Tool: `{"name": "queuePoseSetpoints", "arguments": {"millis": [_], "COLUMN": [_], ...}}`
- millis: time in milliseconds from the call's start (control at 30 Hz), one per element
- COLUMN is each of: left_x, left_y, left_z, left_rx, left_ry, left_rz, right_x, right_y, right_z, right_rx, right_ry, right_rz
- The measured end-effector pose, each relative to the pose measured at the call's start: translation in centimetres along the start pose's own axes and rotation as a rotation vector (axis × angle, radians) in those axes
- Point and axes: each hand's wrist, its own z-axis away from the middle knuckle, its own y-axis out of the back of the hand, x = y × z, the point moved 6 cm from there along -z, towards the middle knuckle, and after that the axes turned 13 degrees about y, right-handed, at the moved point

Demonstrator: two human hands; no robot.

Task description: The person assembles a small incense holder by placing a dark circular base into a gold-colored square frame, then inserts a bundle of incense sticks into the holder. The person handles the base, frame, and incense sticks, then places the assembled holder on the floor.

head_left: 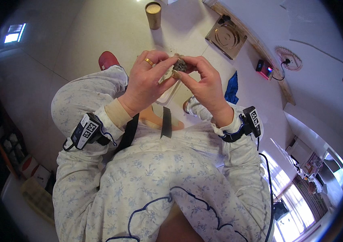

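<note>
A small, dark grey, lumpy thing (180, 65) is pinched between my two hands; its kind is unclear. My left hand (145, 82), with a gold ring, bends its fingers in from the left, the fingertips at the thing's edge. From the other side my right hand (208, 82) holds it between thumb and fingers. Below the hands, partly covered by them, is a pale, light-rimmed container (167, 96) between my legs; what lies in it is mostly hidden.
A gold-brown round bin (153, 20) stands on the floor ahead. To its right a brown square tray-like thing (226, 37) lies by the wall, with a lit pink-and-black box (264, 70) plugged in nearby. Blue cloth (232, 88) lies beside my right wrist. A red slipper (108, 60) shows at left.
</note>
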Motion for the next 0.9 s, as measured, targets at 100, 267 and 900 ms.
{"name": "queuePoseSetpoints", "arguments": {"millis": [100,267,900], "left_x": [-0.2,-0.7,-0.3], "left_y": [-0.1,-0.3,-0.2], "left_z": [0.0,0.1,-0.1], "left_rx": [0.012,-0.004,-0.041], "left_ry": [-0.001,0.032,0.089], "left_rz": [-0.014,0.014,0.11], "right_x": [-0.8,-1.5,1.7], "right_y": [0.2,0.2,-0.4], "right_z": [-0.2,-0.4,1.1], "right_rx": [0.011,0.016,0.102], "right_ry": [0.054,0.092,-0.365], "right_rz": [0.082,0.127,-0.584]}}
